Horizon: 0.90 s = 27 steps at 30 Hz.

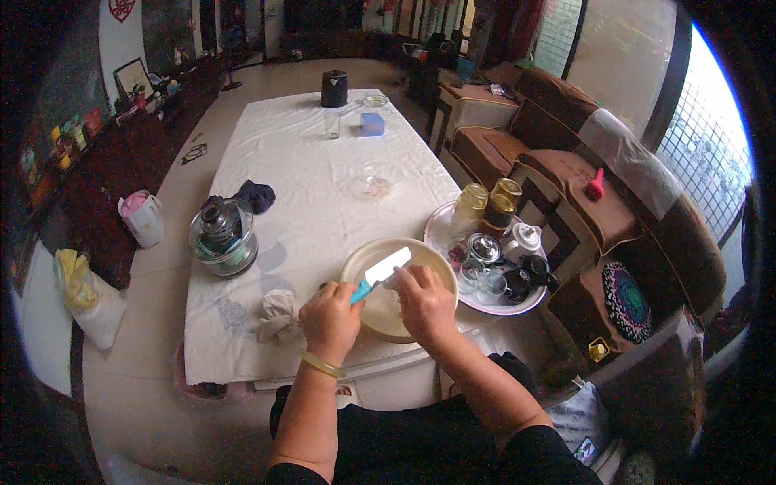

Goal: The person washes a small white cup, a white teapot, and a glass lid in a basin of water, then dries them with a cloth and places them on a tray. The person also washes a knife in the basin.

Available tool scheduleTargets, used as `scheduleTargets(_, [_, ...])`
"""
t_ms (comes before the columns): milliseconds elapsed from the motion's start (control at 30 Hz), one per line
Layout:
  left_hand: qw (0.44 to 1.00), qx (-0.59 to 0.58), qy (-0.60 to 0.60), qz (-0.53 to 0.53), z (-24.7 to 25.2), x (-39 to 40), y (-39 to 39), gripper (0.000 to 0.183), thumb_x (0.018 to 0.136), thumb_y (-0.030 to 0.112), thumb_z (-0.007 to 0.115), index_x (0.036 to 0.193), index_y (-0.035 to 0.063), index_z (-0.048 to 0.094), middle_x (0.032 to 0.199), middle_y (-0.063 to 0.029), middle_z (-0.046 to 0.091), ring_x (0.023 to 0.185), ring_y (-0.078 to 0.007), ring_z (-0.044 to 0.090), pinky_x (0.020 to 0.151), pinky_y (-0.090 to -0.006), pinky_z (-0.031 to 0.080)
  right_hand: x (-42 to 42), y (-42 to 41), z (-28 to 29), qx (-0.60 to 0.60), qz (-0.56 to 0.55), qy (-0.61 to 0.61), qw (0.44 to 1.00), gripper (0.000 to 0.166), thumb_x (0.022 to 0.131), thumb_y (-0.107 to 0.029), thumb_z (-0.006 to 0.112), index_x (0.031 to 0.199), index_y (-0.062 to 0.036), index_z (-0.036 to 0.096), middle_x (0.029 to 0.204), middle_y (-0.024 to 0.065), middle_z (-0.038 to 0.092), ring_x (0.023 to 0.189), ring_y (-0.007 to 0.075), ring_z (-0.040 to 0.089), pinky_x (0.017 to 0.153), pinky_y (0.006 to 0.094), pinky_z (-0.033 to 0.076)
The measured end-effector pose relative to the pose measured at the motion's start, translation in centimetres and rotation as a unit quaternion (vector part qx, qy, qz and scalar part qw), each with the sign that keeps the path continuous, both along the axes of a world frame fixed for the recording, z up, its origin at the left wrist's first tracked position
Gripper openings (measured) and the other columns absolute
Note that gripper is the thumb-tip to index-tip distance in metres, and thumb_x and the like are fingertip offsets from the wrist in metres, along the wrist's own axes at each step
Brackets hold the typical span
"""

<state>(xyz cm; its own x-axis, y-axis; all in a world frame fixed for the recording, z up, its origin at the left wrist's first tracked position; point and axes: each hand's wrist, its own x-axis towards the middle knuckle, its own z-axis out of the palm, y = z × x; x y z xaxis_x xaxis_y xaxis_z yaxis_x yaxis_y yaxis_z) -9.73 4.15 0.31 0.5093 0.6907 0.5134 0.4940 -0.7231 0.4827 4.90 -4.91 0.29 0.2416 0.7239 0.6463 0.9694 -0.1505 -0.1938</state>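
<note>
My left hand grips the turquoise handle of a knife with a broad white blade. The blade slants up and to the right, over a cream basin. On the blade's right side, my right hand pinches a small pale thing close to the edge. My fingers cover most of it, so I cannot tell what it is. Both hands are above the basin, whose inside is partly hidden by them. A crumpled whitish cloth lies just left of my left hand.
To the basin's right, a round tray holds glass jars, cups and a white teapot. A lidded glass pot stands at the table's left edge. Farther back are a glass dish, a blue box and a black canister.
</note>
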Motion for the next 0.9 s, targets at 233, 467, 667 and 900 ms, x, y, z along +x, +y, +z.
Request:
scheduleTargets(233, [1.0,0.016,0.006,-0.019,0.2,0.4,-0.7,0.023,0.069,0.014,0.074,0.088,0.0096,0.063,0.08,-0.0092,0.062,0.074,-0.0315,0.062,0.063,-0.0424,0.048,-1.3,0.6,-0.5,-0.011,0.036,-0.028,0.999,0.036,0.073,-0.008,0.057,0.109,-0.0124,0.06,0.096,0.0076,0.055,0.083,0.0256,0.057,0.065,0.0352,0.05])
scheduleTargets(467, [0.999,0.021,-0.006,-0.03,0.5,-0.1,-0.7,0.024,0.068,0.014,0.074,0.089,0.0101,0.064,0.081,-0.0085,0.063,0.073,-0.0309,0.062,0.061,-0.0426,0.047,2.4,1.2,-1.1,-0.018,-0.045,-0.04,0.998,0.039,0.071,-0.006,0.057,0.109,-0.0091,0.058,0.097,0.0095,0.054,0.087,0.0274,0.055,0.069,0.037,0.05])
scheduleTargets(667, [0.999,0.015,-0.016,-0.029,-0.1,-0.2,-0.1,0.019,0.073,0.019,0.071,0.088,0.0101,0.063,0.079,-0.0089,0.064,0.068,-0.0299,0.063,0.056,-0.0417,0.047,3.5,0.5,-1.3,-0.058,-0.082,0.045,0.994,0.028,0.075,-0.007,0.058,0.103,-0.0092,0.059,0.101,0.0119,0.054,0.093,0.0314,0.057,0.072,0.0403,0.05])
scheduleTargets(900, [0.999,-0.039,-0.013,-0.015,-0.8,-0.2,0.5,0.015,0.086,0.024,0.059,0.089,0.0089,0.062,0.065,-0.0133,0.063,0.059,-0.0326,0.062,0.052,-0.0446,0.045,4.1,0.6,-3.2,-0.153,-0.073,0.039,0.985,0.019,0.076,-0.012,0.057,0.095,-0.0109,0.061,0.097,0.0129,0.055,0.089,0.0322,0.059,0.069,0.0417,0.051])
